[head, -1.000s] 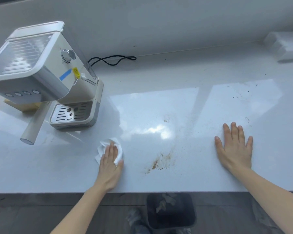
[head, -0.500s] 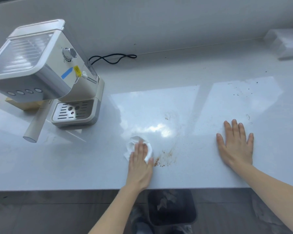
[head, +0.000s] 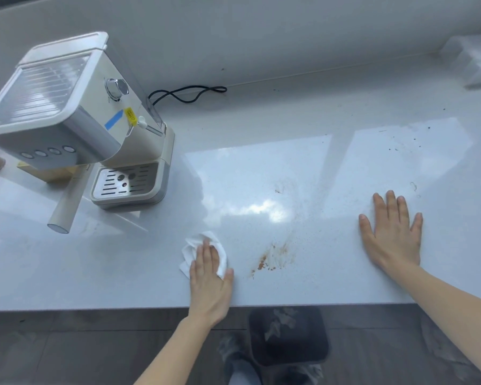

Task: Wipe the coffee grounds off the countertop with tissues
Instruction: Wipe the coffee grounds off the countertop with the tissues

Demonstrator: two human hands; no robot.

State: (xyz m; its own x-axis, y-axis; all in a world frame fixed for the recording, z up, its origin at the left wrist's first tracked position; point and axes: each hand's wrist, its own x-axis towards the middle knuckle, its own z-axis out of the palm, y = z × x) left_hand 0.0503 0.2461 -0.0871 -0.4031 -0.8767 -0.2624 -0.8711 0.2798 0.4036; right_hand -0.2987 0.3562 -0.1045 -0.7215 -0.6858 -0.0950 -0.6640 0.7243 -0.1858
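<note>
so the wipe's barely got going imo. left hand (head: 210,276) lies flat on a crumpled tissue (head: 195,245), fingers straight and close together, pressing it onto the countertop (head: 261,168) just left of the main brown patch of coffee grounds (head: 272,259) near the front edge. that patch looks unwiped, plus there's a fine dusting above it and dark specks (head: 400,145) further back on the right. right hand (head: 392,237) rests palm down, fingers spread, holding nothing. hard to tell through the glare whether the area left of the tissue is actually clean.
</note>
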